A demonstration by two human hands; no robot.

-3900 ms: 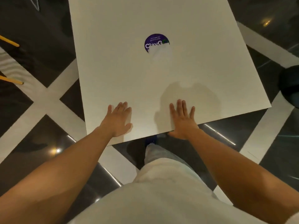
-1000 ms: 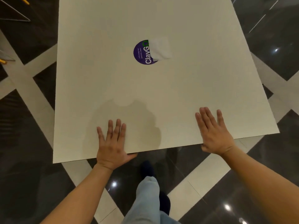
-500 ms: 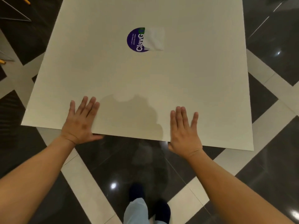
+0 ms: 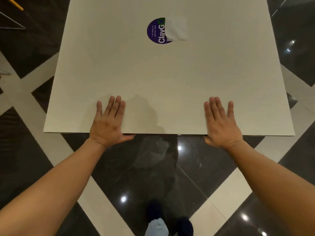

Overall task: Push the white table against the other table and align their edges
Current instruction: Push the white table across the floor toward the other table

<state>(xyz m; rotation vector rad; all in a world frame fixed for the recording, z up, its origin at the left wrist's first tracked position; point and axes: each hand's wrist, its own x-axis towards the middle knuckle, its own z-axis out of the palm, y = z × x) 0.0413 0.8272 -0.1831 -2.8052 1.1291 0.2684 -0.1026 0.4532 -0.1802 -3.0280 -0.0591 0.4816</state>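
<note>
The white table fills the upper middle of the head view, and its near edge runs level across the frame. A round purple sticker with a peeled white patch sits near the table's middle. My left hand lies flat on the near edge, left of centre, with its thumb hooked under the rim. My right hand holds the same edge right of centre, fingers on top and thumb below. The other table is not in view.
The floor is glossy dark tile crossed by white diagonal bands. A yellow leg and a thin metal frame stand at the far left. My dark shoes are below the table's near edge.
The table top has turned, so its near edge, which slanted down to the right, is now level. Both hands keep their places on that edge.
</note>
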